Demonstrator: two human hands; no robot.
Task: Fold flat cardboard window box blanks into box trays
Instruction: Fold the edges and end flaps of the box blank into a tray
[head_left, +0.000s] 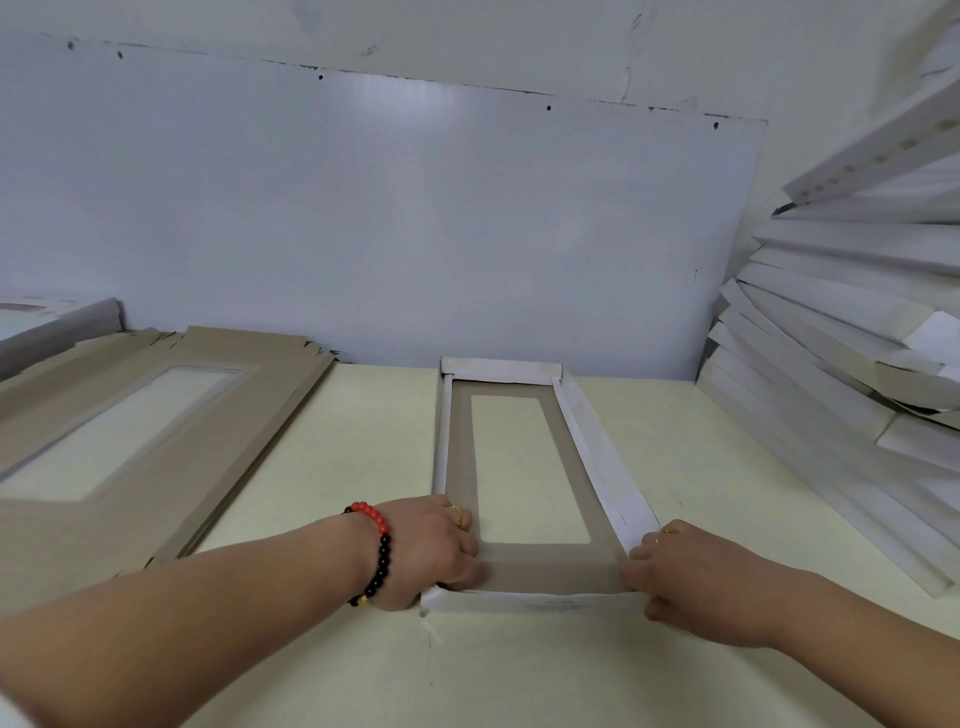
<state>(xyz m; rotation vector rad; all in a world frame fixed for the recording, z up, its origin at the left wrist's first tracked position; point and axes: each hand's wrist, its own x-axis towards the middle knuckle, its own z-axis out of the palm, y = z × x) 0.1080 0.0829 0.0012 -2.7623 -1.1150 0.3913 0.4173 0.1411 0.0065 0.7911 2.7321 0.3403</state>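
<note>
The window box tray (524, 483) lies at the centre of the pale counter (363, 649), all 4 white walls raised. The left hand (431, 551), wearing a red-and-black bead bracelet (376, 551), grips the tray's 7 o'clock corner, fingers curled over the wall. The right hand (675, 571) pinches the 5 o'clock corner; its fingertips are apparently tucked inside. A stack of flat window box blanks (130, 431) lies at 9 o'clock. Finished trays (841, 364) are stacked at 3 o'clock.
</note>
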